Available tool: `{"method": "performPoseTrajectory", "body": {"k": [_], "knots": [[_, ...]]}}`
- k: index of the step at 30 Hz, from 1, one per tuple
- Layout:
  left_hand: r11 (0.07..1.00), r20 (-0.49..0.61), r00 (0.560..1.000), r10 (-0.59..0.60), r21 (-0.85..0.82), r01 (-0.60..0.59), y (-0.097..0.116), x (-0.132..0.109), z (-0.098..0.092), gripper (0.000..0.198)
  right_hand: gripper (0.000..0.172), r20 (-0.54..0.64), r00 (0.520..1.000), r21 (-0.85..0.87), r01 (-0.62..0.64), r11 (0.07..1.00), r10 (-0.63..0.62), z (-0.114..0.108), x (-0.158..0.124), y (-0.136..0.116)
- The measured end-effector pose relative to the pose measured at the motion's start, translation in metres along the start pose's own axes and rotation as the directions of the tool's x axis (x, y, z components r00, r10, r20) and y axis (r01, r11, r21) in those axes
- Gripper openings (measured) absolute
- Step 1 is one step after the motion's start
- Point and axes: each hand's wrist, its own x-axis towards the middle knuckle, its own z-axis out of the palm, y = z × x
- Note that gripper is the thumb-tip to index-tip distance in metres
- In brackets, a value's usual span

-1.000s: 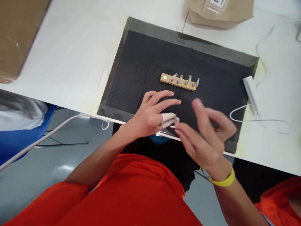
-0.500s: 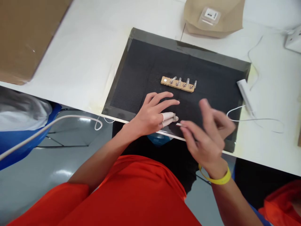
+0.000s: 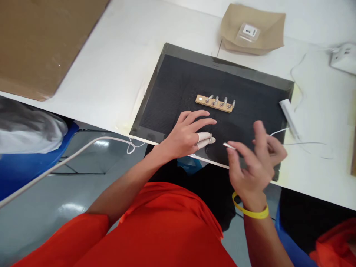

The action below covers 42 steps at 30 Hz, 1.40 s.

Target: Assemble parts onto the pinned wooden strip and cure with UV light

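Note:
My left hand rests over the front of the black mat, with white covers on the thumb and index finger. Those two fingertips pinch a small silvery piece, too small to name. The other fingers stretch out over the mat. To the right, my right hand is raised, with thumb and index finger closed on a thin white strip. The strip's tip points towards the silvery piece, a gap apart from it. Beyond my left hand lies a tan cardboard strip carrying several small metal parts and clear tubes.
A brown paper tray holding a clear plastic box stands at the back. White corded device lies on the mat's right edge. A power strip sits far right, a large cardboard sheet at left. Another person's red sleeve shows lower right.
My right hand has drawn away to the right with the white strip, widening the gap to my left hand. The left hand keeps its pinch; the whole view has shifted slightly.

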Motion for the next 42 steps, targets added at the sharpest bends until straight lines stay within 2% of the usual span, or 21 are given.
{"method": "performPoseTrajectory", "body": {"k": [2,7,9,13,21,26,30,34,38,41,42], "knots": [[1.000,0.009,1.000,0.006,0.003,-0.006,0.000,0.000,0.000,0.010,0.019,0.020,0.999,0.001,0.038,0.999,-0.038,0.001,-0.007,0.000],[0.999,0.038,0.999,0.028,0.039,-0.029,0.000,0.000,0.001,0.010,0.015,-0.052,0.983,-0.014,-0.177,0.984,0.176,0.005,-0.022,0.011],[0.998,0.022,0.999,0.040,0.055,-0.041,0.000,0.000,0.001,0.011,0.015,-0.068,0.975,-0.009,-0.212,0.977,0.211,0.008,-0.026,0.016],[0.996,-0.012,0.998,0.054,0.078,-0.053,0.001,0.002,0.001,0.010,0.017,-0.058,0.967,0.011,-0.246,0.969,0.247,0.014,-0.029,0.019],[0.992,-0.008,0.999,0.045,0.121,-0.044,0.002,0.002,-0.001,0.010,0.017,-0.030,0.961,0.072,-0.273,0.959,0.276,0.016,-0.029,0.022],[0.993,-0.034,0.999,0.006,0.122,-0.002,0.003,0.000,-0.002,0.009,0.021,-0.026,0.997,0.098,-0.068,0.993,0.070,0.012,-0.021,0.016],[0.996,-0.011,0.999,-0.033,0.085,0.033,0.004,-0.002,-0.003,0.009,0.026,-0.083,0.982,0.138,-0.158,0.978,0.171,0.011,-0.014,0.013],[0.998,-0.005,0.999,-0.041,0.053,0.041,0.004,-0.001,-0.004,0.010,0.021,0.003,1.000,0.081,0.005,0.997,-0.005,0.011,-0.007,0.012],[0.996,0.018,0.999,-0.041,0.078,0.040,0.004,-0.001,-0.004,0.011,0.020,-0.016,0.995,0.075,-0.094,0.993,0.095,0.010,-0.002,0.010],[0.995,0.001,1.000,-0.004,0.103,0.003,0.005,-0.001,-0.003,0.010,0.018,0.037,0.999,0.077,0.018,0.997,-0.021,0.011,0.000,0.007],[0.994,-0.009,1.000,0.017,0.109,-0.016,0.005,-0.001,-0.002,0.010,0.018,0.041,0.999,0.080,0.020,0.997,-0.023,0.011,0.001,0.006]]}}
